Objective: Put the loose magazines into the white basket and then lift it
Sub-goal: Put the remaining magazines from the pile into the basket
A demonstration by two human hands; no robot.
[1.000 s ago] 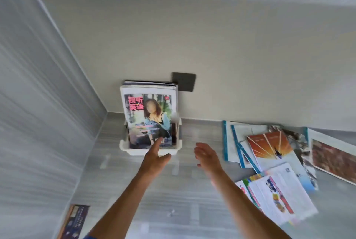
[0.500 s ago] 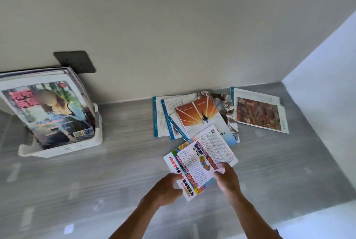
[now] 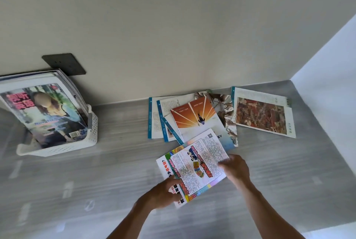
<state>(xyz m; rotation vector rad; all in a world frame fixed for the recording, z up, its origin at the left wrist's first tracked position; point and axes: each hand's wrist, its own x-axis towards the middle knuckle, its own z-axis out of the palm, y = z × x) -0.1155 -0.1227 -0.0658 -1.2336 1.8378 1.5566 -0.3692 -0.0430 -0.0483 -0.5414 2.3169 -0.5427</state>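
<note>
Magazines, two overlapped, being pinched at opposite edges: left hand at the near corner, right hand at the far side, probably squaring them for one carry. Lying beyond the grip, five or so more loose; standing well left, white basket, already part filled. Showing "Never Say Never" on its front cover; held pages' print too small for reading.
</note>
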